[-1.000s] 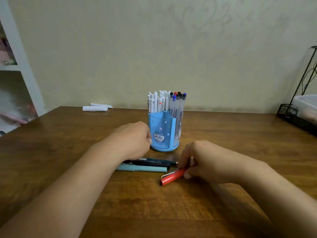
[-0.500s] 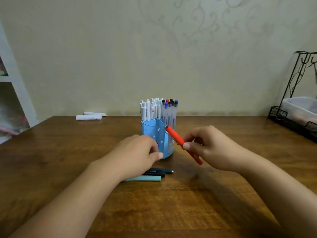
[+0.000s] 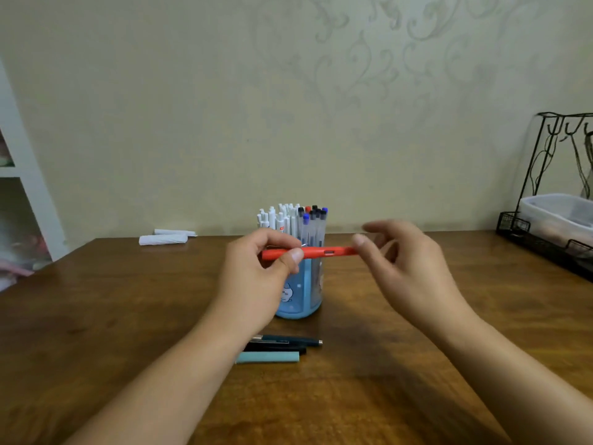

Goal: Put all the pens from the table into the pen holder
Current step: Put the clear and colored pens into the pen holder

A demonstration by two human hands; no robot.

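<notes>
Red pen [image 3: 321, 252] horizontal, above bench [image 3: 96, 316], in front of blue pen holder [image 3: 301, 297]. Left hand [image 3: 256, 274] pinches its left part, thumb over barrel; right hand [image 3: 407, 264] at its right end, fingers loose, apart (tip contact unclear). 3 pens [image 3: 279, 348] lie on bench nr holder: dark teal, black, light teal. 1 holder, packed w/ pens.

Pen holder [image 3: 300, 293] mid-table [image 3: 96, 316]: full of upright pens [image 3: 290, 220]. Before it, three pens [image 3: 276, 348] lying side by side. Behind-left, paper rolls [image 3: 163, 237]. Far right, wire rack [image 3: 545, 200].
</notes>
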